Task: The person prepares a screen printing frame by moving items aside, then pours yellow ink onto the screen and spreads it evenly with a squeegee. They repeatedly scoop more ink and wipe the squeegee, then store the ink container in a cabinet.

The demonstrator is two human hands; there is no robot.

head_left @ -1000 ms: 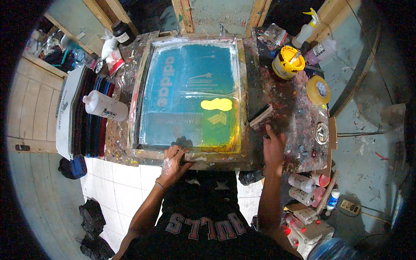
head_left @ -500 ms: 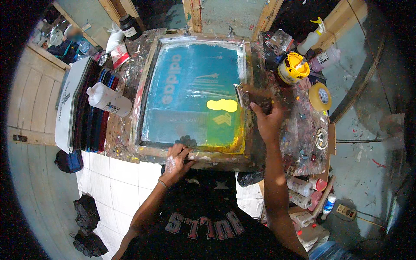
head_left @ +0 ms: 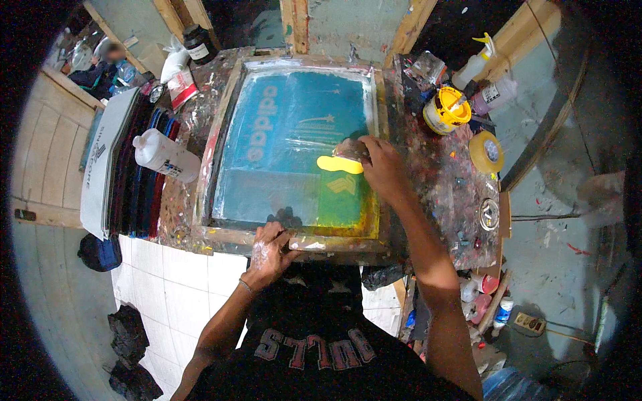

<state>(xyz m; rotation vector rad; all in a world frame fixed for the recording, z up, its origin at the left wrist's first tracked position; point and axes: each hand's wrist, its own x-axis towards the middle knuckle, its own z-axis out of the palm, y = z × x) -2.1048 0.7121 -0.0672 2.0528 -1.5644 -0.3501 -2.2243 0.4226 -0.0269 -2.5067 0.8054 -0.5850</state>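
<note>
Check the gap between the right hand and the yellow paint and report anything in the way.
Nothing visible blocks it. The right hand holds a scraper right by the upper right edge of the yellow paint; whether they touch is unclear. The left hand is clear, at the frame's near edge.

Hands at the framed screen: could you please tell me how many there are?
2: the left hand rests on the near edge of the framed screen, the right hand grips a squeegee at the yellow ink; none seems hidden.
</note>
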